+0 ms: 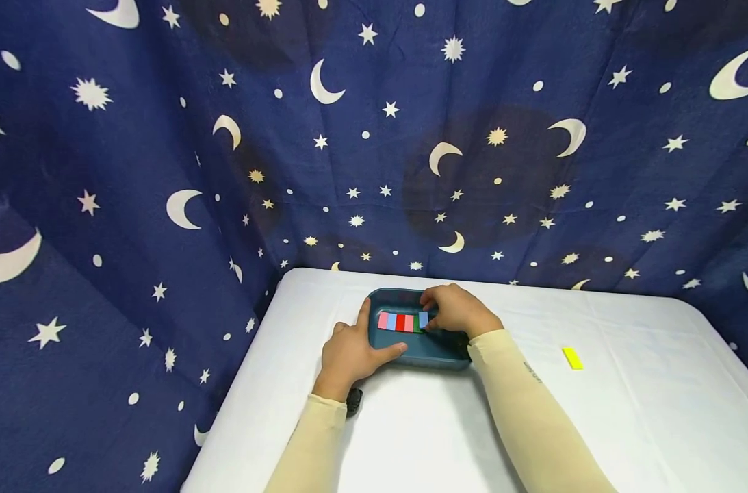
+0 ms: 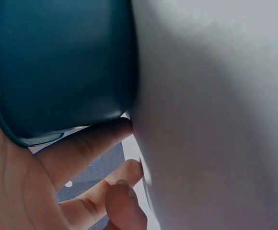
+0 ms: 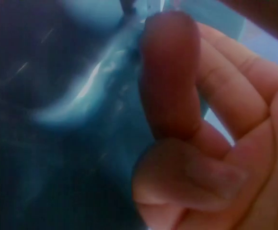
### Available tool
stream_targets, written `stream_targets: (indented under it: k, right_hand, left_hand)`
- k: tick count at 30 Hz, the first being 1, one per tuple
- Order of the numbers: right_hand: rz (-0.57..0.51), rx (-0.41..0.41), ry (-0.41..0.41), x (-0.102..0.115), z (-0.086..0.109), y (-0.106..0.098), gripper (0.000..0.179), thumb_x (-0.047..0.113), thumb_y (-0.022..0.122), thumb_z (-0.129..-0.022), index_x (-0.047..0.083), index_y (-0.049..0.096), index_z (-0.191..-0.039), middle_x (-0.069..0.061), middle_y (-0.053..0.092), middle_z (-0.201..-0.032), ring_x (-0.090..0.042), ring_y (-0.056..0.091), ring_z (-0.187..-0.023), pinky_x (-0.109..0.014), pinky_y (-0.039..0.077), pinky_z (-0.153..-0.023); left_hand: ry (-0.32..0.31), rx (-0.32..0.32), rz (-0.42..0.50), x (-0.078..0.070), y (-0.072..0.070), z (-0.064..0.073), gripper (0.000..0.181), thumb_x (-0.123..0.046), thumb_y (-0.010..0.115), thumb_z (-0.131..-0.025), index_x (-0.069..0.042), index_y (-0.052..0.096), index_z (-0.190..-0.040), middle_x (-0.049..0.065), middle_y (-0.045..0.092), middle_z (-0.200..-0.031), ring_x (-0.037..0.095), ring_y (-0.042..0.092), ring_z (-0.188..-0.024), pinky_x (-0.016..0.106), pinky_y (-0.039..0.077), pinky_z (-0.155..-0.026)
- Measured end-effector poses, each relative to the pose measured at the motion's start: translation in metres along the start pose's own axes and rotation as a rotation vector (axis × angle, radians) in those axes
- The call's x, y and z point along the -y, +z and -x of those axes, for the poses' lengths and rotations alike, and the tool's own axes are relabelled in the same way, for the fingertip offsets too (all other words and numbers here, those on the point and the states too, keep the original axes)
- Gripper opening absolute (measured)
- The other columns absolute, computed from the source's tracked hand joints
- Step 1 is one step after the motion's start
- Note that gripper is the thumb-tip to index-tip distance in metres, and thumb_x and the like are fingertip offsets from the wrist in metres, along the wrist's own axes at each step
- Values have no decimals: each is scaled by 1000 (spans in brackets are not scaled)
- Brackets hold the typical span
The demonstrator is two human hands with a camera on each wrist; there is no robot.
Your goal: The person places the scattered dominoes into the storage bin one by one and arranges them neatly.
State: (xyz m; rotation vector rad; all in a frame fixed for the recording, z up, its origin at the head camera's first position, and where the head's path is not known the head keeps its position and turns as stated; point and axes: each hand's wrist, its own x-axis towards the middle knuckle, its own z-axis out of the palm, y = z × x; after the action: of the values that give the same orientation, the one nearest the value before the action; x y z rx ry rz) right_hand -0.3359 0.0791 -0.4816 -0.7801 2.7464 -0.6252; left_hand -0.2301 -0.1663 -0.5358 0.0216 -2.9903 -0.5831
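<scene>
Pinching blue block; sleeve lettering unreadable

Closed off behind and to the left of a brightly lit, white cloth-covered table with rounded corners by a dark-blue fabric curtain printed with pale crescent moons, stars and dots.

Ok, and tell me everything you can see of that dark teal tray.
The tray is dark teal, open-topped and shallow, with rounded corners and smooth, slightly shiny walls that look like plastic. It sits flat on the white tabletop, a row of small coloured tiles on its floor. The left grip touches its left end; the right grip is over its right part, hiding some of it, so contact there is unclear.
</scene>
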Motion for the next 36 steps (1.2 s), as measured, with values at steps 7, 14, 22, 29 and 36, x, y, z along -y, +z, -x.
stream_targets:
  k: [7,14,22,29,36]
  right_hand:
    - [47,21,37,-4,2,1,53,12,98,-73,5,75,-121,-4,77,-108,-23,69,-102,-50,54,-95]
    - [74,17,40,-4,1,3,52,13,98,-72,7,76,-118,-3,77,-106,-22,68,-97,-49,55,-92]
    - [82,4,24,0,2,4,52,14,98,-71,6,76,-118,-3,78,-106,-22,70,-98,-49,55,-92]
    - [84,12,35,0,1,4,54,15,98,-71,7,76,-119,-3,78,-106,-22,70,-99,-49,54,-93]
    - [68,37,33,2,1,1,58,21,99,-74,6,74,-124,-5,78,-110,-23,70,-103,-50,53,-96]
  left_hand:
    - [0,-1,12,-1,-1,0,135,-107,44,-66,-26,20,-171,10,64,-85,25,58,-94,41,50,-58]
    - [-4,2,3,-4,-3,1,132,-104,50,-68,-28,19,-171,11,63,-87,25,58,-93,41,50,-57]
    - [-2,6,2,-4,-4,-1,134,-106,46,-67,-27,19,-171,8,62,-83,25,58,-94,40,49,-57]
    - [-6,15,1,-4,-4,-1,137,-110,40,-64,-28,17,-171,8,61,-83,25,58,-95,40,49,-57]
    - [-15,22,7,-2,-4,0,134,-106,48,-67,-28,17,-171,7,60,-82,24,57,-94,39,48,-55]
